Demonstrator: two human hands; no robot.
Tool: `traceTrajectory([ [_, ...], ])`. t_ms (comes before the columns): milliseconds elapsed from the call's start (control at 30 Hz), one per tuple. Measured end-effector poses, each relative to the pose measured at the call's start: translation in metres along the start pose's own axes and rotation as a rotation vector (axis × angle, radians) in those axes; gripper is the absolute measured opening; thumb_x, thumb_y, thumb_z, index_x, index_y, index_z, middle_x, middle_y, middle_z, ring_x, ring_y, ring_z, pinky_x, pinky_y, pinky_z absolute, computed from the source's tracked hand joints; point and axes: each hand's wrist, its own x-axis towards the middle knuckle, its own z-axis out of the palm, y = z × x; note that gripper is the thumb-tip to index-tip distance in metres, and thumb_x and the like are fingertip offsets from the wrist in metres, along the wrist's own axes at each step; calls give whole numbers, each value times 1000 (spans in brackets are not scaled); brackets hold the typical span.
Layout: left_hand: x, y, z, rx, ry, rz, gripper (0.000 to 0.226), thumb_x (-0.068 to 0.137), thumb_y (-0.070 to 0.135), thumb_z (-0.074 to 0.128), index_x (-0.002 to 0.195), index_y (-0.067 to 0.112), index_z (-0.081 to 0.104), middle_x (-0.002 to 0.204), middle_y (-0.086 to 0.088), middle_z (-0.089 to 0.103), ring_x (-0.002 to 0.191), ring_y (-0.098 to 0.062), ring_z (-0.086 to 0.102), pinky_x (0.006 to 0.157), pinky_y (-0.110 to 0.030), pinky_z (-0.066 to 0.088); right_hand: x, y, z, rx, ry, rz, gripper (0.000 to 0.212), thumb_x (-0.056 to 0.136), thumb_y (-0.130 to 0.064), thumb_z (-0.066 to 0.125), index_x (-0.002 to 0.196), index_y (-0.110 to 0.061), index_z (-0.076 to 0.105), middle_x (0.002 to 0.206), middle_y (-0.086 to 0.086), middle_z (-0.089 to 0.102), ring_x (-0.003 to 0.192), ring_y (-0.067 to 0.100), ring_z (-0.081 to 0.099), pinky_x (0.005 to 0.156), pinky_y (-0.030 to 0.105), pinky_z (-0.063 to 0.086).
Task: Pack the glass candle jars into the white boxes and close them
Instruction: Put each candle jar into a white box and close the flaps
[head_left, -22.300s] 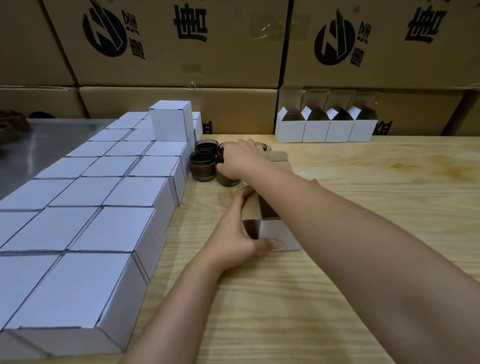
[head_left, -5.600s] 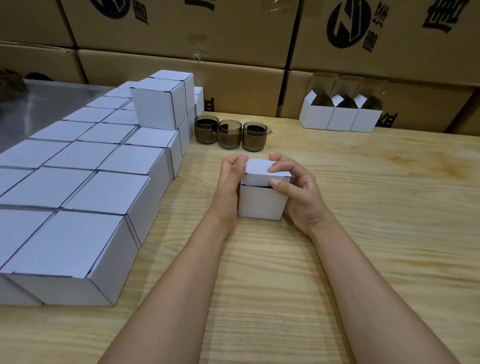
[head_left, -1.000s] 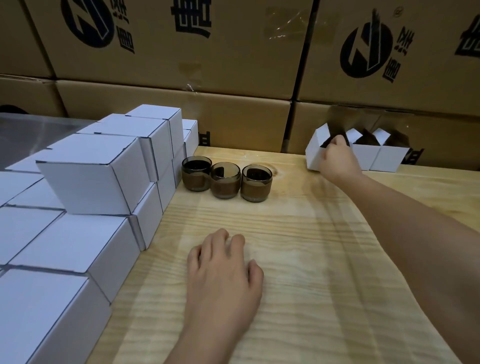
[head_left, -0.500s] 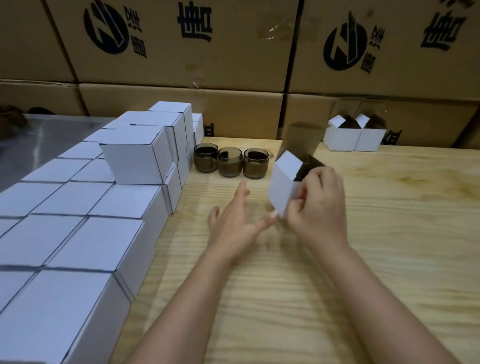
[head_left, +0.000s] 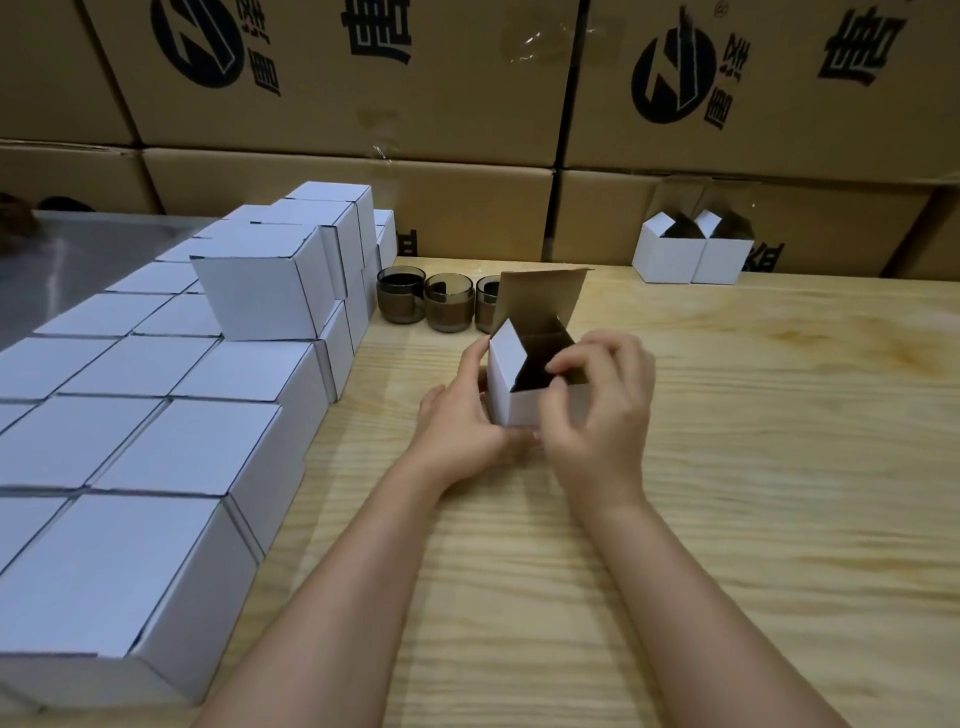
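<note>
An open white box (head_left: 500, 382) is held on the table (head_left: 727, 467), right in front of the person, between the two hands. Its mouth is turned up. Its lid flap (head_left: 540, 299) is stood up on the far side, at 12 o'clock. The inside looks dark and empty, so it is judged that no jar is packed in it yet.

Three glass candle jars (head_left: 449, 304) are stood upright in a row that runs from 9 o'clock to 3 o'clock. From the box they are found at about 11 o'clock, near it but not touching it. The right jar (head_left: 485, 306) is partly hidden behind the lid flap. The row is nearer to the left hand (head_left: 457, 423) than to the right hand (head_left: 597, 410). A jar will likely be fetched next. It would best be brought in from above or from the left, since the raised flap is in the way at the back.

The left hand is wrapped round the box's left wall, with the thumb laid up along it. The right hand is curled over the front right rim, and the edge is pinched by its fingertips. So the box is gripped by both hands, and neither is free. One hand would have to be let go before a jar can be picked up.

Closed white boxes (head_left: 208, 447) are stacked at 9 o'clock. Two spare open boxes (head_left: 667, 257) are kept at 1 o'clock, against the brown cartons (head_left: 337, 208).
</note>
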Motion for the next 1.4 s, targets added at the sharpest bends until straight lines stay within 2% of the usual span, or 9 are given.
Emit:
traceTrajectory([
  [133,2,-1,0,-8,-9,-18,112,54,40,88,141,52,18,133,11,53,133,-23,39,108,-49,35,12,14,-2,149,-5,258,11,88,-12,59,94,-11,69,107,2,48,103,15,46,88,19,38],
  [367,2,-1,-2,-39,-55,-23,112,49,40,84,140,51,20,135,7,50,133,-24,38,108,-50,35,19,31,-5,213,90,451,32,90,1,45,99,-26,60,104,-8,55,91,-3,53,69,5,39],
  [633,-6,2,-4,-67,-89,147,120,66,23,84,134,72,-2,140,-2,46,123,-19,52,103,-47,45,19,42,-5,452,-239,621,62,87,9,30,99,-39,65,109,-21,63,116,5,55,103,43,45],
  [767,-9,5,-1,-18,-97,254,113,67,24,79,135,71,2,154,12,23,132,-21,44,101,-50,46,19,45,-6,454,-299,622,64,85,9,29,101,-41,66,118,-12,62,123,9,50,107,45,41],
  [1033,-5,-4,-1,-7,-10,229,92,60,30,81,112,59,11,110,4,58,95,-14,65,87,-44,54,19,46,-7,460,-314,646,62,87,7,28,104,-39,66,119,-15,59,121,2,48,109,39,40],
  [1133,-1,-7,-1,-66,-25,162,92,59,23,86,106,59,17,111,4,59,98,-16,65,91,-44,53,19,45,-8,463,-303,654,61,88,6,28,103,-40,65,115,-20,57,120,1,48,109,38,39],
  [1233,3,-8,-1,-108,-44,118,93,61,16,89,109,57,21,109,4,62,101,-15,65,93,-43,52,21,44,-9,458,-292,643,60,89,7,27,105,-36,66,119,-15,58,119,2,49,103,33,45],
  [1300,5,-9,0,-121,-51,108,94,61,16,90,113,55,21,107,12,60,101,-9,63,93,-37,52,20,46,-9,504,-242,702,59,90,6,27,101,-34,69,122,-6,62,112,7,56,84,23,53],
  [1400,6,-10,2,-141,-51,90,94,62,17,90,115,54,22,104,10,64,98,-6,64,88,-29,51,25,53,-12,721,2,957,51,90,4,31,94,-26,71,98,0,66,78,10,66,63,24,54],
])
